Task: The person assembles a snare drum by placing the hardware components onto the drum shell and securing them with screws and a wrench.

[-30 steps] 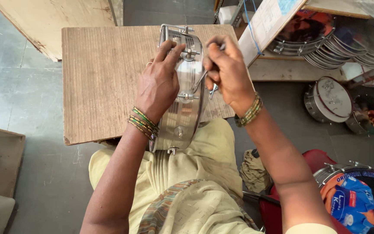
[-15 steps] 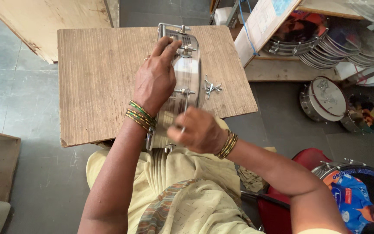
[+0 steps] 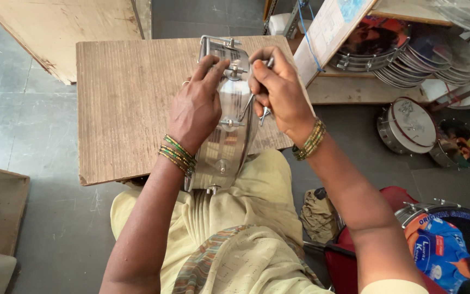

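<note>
A shiny metal drum shell (image 3: 225,144) stands on edge, its near end on my lap and its far end on the wooden board (image 3: 126,103). My left hand (image 3: 196,106) lies flat over its left side and holds it steady, fingers reaching up to the rim. At the upper right rim my right hand (image 3: 278,90) is closed on a thin metal hook rod (image 3: 246,106), close to a small lug. Green and gold bangles sit on both wrists.
Stacked metal drum frames (image 3: 409,54) lie on a low shelf at the right. A small finished drum (image 3: 406,125) and drums with printed heads (image 3: 447,245) sit on the floor at the right. A plywood sheet (image 3: 55,27) leans at the back left.
My right hand dropped to the drum's near end by my lap, then came back up to the far right rim, now gripping a rod. My left hand stayed on the shell.
</note>
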